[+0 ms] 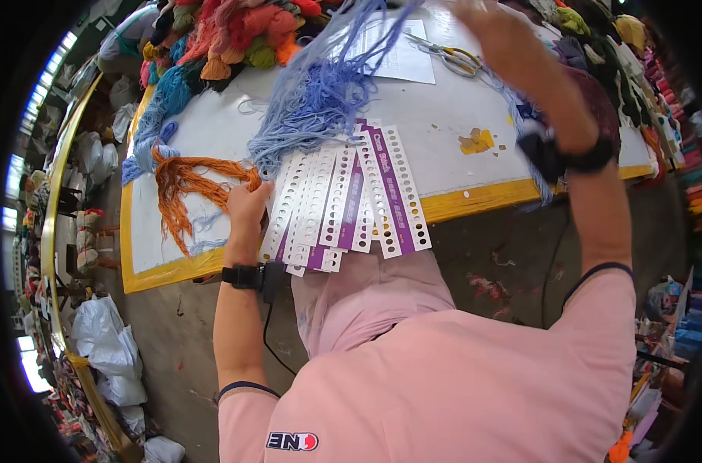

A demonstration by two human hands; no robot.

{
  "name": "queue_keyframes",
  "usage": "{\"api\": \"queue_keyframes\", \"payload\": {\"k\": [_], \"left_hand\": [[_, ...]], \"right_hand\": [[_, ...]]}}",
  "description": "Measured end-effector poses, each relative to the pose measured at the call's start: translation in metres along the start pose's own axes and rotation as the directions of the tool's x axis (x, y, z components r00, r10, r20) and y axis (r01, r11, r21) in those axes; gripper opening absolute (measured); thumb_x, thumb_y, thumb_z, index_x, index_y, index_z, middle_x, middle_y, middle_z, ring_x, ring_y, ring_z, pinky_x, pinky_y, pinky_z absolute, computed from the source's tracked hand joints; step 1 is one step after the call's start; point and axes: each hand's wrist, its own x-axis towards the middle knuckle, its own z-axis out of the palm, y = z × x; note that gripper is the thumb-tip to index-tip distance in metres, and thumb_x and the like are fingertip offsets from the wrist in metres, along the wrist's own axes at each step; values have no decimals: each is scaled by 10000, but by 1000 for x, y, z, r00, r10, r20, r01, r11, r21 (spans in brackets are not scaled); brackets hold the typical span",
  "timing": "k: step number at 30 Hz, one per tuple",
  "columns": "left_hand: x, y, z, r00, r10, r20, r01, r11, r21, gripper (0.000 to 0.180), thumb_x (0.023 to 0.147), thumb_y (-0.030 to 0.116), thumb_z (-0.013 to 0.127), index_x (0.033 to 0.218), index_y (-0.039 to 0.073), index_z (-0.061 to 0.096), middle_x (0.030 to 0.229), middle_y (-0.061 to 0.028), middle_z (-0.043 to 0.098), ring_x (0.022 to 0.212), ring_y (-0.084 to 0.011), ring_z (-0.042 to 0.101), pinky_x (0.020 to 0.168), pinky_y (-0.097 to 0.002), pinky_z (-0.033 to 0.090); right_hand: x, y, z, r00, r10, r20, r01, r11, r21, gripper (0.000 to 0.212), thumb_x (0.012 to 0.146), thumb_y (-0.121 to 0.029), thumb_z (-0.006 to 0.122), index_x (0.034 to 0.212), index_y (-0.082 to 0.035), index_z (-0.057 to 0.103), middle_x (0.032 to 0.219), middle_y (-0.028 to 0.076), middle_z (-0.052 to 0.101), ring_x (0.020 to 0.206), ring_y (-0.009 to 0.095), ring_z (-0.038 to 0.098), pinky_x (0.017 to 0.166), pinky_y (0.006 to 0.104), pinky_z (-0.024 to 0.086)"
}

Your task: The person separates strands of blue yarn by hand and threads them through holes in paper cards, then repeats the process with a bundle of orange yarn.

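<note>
My left hand (248, 207) is closed at the left edge of a fan of cards, its fingers bent. A hank of orange embroidery thread (182, 185) and the lower end of the blue embroidery thread (308, 108) meet at its fingertips; which strands it pinches I cannot tell. The white and purple thread cards (389, 189), punched with rows of holes, overlap at the table's front edge. My right hand (501, 35) is raised at the top right, smeared by motion, its fingers hidden. Long blue strands rise from the pile toward the top edge, left of that hand.
Yellow-handled scissors (460, 60) lie by a white paper sheet (412, 62). Heaped coloured yarn (243, 31) covers the table's far left. Torn yellow scraps (477, 141) lie on the white table (443, 174), which has a yellow edge. White plastic bags (108, 339) stand at left.
</note>
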Motion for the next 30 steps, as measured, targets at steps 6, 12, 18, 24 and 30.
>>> {"api": "queue_keyframes", "payload": {"k": [6, 12, 18, 24, 30], "left_hand": [[-2, 2, 1, 999, -5, 36, 7, 997, -81, 285, 781, 215, 708, 802, -66, 670, 684, -47, 636, 616, -119, 537, 601, -317, 434], [-1, 1, 2, 999, 11, 33, -9, 997, -80, 291, 785, 214, 710, 813, -72, 662, 670, -41, 617, 605, -112, 513, 586, -319, 422], [-3, -1, 3, 1000, 0, 13, 0, 998, -67, 303, 795, 227, 708, 824, -72, 670, 683, -63, 643, 601, -130, 540, 594, -319, 435], [-1, -6, 5, 1000, 18, -8, -19, 996, -92, 303, 807, 226, 703, 840, -74, 674, 700, -76, 658, 604, -139, 560, 601, -318, 447], [8, -16, 7, 998, 41, 55, -30, 980, -195, 294, 814, 217, 702, 857, -72, 678, 730, -70, 662, 624, -123, 563, 599, -310, 450]], "right_hand": [[-136, -169, 62, 970, -174, 168, 78, 884, 461, 582, 828, -184, 623, 1373, -45, 475, 1335, 247, 503, 1172, 420, 529, 973, 536, 431], [-155, -191, 62, 961, -187, 204, 89, 907, 412, 600, 870, -185, 589, 1436, -79, 420, 1517, 187, 336, 1380, 440, 329, 985, 682, 344], [-163, -169, 70, 979, -185, 90, 120, 866, 485, 532, 882, -85, 502, 1406, -12, 442, 1467, 183, 430, 1346, 422, 407, 1036, 605, 362], [-175, -156, 64, 916, -179, 360, 30, 923, 383, 637, 904, -268, 593, 1437, 4, 373, 1527, 192, 322, 1414, 419, 268, 1064, 592, 331], [-147, -98, 115, 968, -8, 252, -90, 922, 376, 650, 956, -412, 520, 1489, -89, 337, 1570, 95, 281, 1468, 296, 197, 1152, 589, 135]]}}
